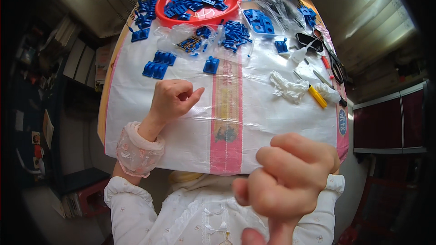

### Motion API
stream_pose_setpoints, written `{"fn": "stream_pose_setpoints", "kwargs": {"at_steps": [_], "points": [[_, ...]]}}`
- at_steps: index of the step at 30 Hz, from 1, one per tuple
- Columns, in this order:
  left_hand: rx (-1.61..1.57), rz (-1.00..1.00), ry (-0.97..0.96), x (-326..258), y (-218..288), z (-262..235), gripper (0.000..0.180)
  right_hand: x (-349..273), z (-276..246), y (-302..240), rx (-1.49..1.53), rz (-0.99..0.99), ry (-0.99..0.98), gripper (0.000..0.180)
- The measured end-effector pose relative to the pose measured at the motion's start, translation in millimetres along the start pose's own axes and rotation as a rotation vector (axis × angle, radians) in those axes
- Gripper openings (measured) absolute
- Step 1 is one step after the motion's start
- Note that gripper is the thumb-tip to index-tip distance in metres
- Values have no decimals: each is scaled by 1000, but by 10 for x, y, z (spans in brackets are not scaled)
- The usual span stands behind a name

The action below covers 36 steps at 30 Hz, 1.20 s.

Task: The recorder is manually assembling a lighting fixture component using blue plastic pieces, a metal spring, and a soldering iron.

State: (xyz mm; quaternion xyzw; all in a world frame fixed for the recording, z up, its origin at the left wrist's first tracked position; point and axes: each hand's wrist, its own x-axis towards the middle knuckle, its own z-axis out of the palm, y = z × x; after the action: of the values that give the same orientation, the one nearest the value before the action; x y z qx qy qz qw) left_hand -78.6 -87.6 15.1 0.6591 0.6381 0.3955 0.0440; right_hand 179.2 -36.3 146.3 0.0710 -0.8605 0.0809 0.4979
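Over the left middle of the table, my left hand (173,99) is curled into a loose fist with the thumb stretched to the right. Nothing shows in it. Just beyond it lie two blue ribbed plastic pieces (160,64) side by side, and a single blue plastic piece with a raised knob (211,65). My right hand (290,177) is raised close to the camera at the lower right, its fingers folded into a fist and the thumb apart. I see nothing in it. It hides part of the table's front edge.
At the back stand a red basin (160,11) of blue parts, a clear container (277,18), and blue pins (236,35). Blue pieces with springs (141,31) are at the back left. On the right lie crumpled white cloth (289,87), a yellow-handled tool (317,96) and scissors (337,68).
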Motion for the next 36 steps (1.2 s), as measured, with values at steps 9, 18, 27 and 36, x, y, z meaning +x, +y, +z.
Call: {"fn": "stream_pose_setpoints", "kwargs": {"at_steps": [9,18,27,36], "points": [[-55,-17,-47,26,25,44,35,67,25,539,96,60,151,53],[-135,-67,-128,-34,116,62,30,67,-168,817,-3,273,273,54],[55,35,-360,-71,520,-165,21,167,-497,1055,-104,671,123,40],[-15,78,-381,130,553,-285,16,-419,-1977,2411,-327,1060,187,11]]}}
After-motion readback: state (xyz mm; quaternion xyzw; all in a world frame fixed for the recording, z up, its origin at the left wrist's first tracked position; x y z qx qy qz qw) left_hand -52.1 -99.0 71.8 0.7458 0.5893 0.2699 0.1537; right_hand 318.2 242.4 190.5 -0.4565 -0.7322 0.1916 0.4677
